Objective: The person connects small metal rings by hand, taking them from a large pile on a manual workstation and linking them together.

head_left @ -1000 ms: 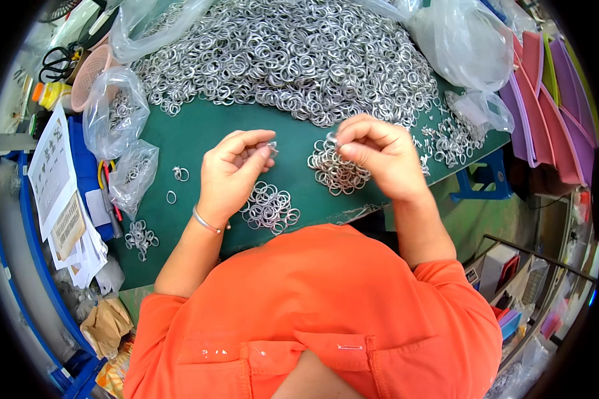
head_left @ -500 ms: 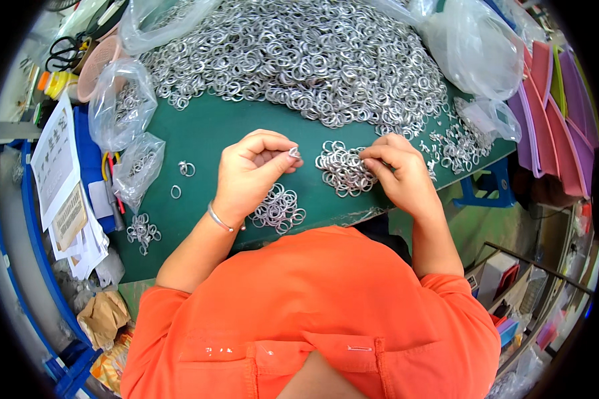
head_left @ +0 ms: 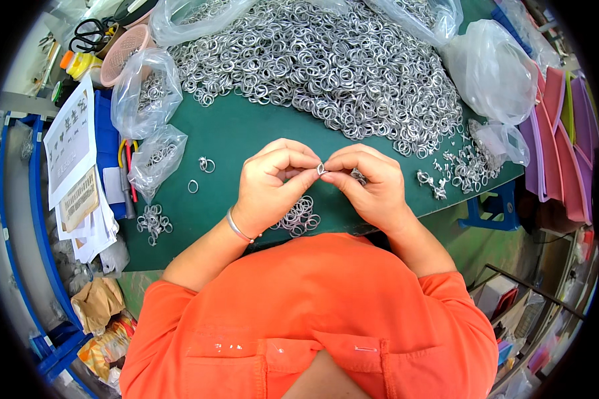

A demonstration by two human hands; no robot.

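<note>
My left hand (head_left: 273, 178) and my right hand (head_left: 374, 181) meet over the green table, fingertips pinched together on a small silver ring (head_left: 321, 169). The ring is mostly covered by the fingers, so its detail cannot be made out. Below my left hand, partly hidden by it, lies a small pile of rings (head_left: 301, 218). A second pile of rings (head_left: 359, 175) is largely hidden behind my right hand. Farther off spreads a large heap of silver rings (head_left: 326, 73).
At the left lie a few rings (head_left: 154, 225), a loose ring (head_left: 193, 187), bagged rings (head_left: 158, 156), pliers (head_left: 128, 176) and papers (head_left: 70, 149). Small metal pieces (head_left: 469, 169) are scattered at the right beside a clear plastic bag (head_left: 492, 70) and coloured trays (head_left: 559, 143).
My right hand has left the ring pile and moved left to meet my left hand at the small ring. The whole view has shifted slightly.
</note>
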